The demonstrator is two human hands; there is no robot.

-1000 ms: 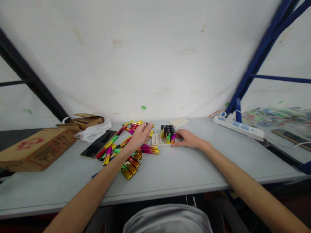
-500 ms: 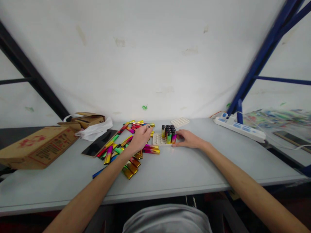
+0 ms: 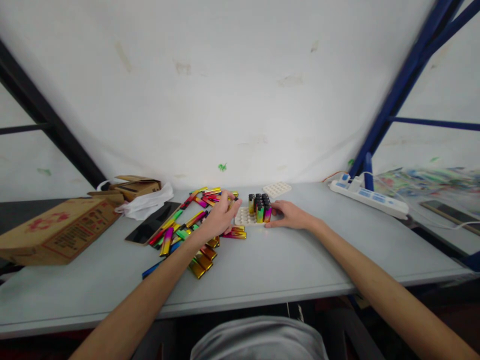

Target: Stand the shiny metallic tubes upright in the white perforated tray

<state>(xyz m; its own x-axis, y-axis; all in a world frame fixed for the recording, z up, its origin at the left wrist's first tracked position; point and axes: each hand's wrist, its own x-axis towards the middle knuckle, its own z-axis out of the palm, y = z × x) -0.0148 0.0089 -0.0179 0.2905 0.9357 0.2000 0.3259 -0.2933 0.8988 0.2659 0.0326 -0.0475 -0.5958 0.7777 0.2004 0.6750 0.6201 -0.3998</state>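
Note:
Several shiny multicoloured lighters [image 3: 259, 207] stand upright with their black tops up in a white tray with round holes [image 3: 245, 216]. My right hand [image 3: 287, 215] grips the tray's right side, thumb at its front edge and fingers beside the standing lighters. Just left of the tray, my left hand [image 3: 219, 217] hovers over the edge of a loose heap of lighters [image 3: 167, 242]. Its fingers are curled round a lighter that the hand mostly hides. Two magenta and gold lighters [image 3: 239, 234] lie partly under these fingers.
A second white tray [image 3: 276, 189] lies by the wall. To the left are a cardboard box [image 3: 56, 230], a smaller open box [image 3: 137, 186], a white plastic bag [image 3: 150, 202] and a dark flat panel [image 3: 152, 225]. A power strip [image 3: 369, 198] and a phone [image 3: 450, 215] are on the right.
My left hand has come slightly towards me and turned, its fingertips now nearer the tray's left edge. My right hand stays at the tray.

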